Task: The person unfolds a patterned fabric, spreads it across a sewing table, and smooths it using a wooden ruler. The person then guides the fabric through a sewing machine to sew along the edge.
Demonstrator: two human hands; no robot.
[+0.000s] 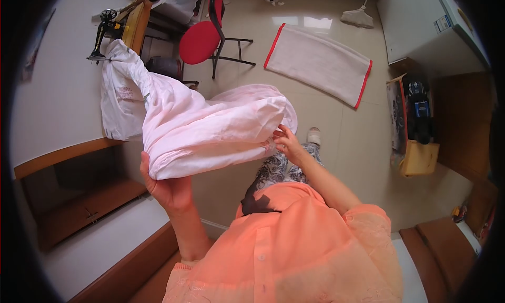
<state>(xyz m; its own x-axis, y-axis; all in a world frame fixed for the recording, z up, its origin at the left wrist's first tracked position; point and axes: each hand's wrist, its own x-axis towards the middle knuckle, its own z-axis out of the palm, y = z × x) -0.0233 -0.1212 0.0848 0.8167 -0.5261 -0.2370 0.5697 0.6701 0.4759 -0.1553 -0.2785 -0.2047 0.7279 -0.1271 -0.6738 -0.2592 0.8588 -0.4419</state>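
A large pale pink cloth [210, 124], perhaps a bed cover, stretches in loose folds between my two hands. My left hand [167, 188] grips its near left corner, fingers hidden beneath the fabric. At the right end, my right hand [287, 144] pinches the cloth's edge between thumb and fingers. The far left part of the cloth rises toward a black sewing machine [103, 37] with a handwheel, on a wooden table [138, 27]. Whether the fabric sits under the needle I cannot tell. White fabric [122, 111] with a printed patch hangs below the machine.
A red folding chair [201, 42] stands beyond the cloth. On the tiled floor lie a beige mat [321, 63] with red ends and a mop head [357, 18]. Toys and a yellow box [419, 159] are on the right. A wooden cabinet [87, 192] stands at left.
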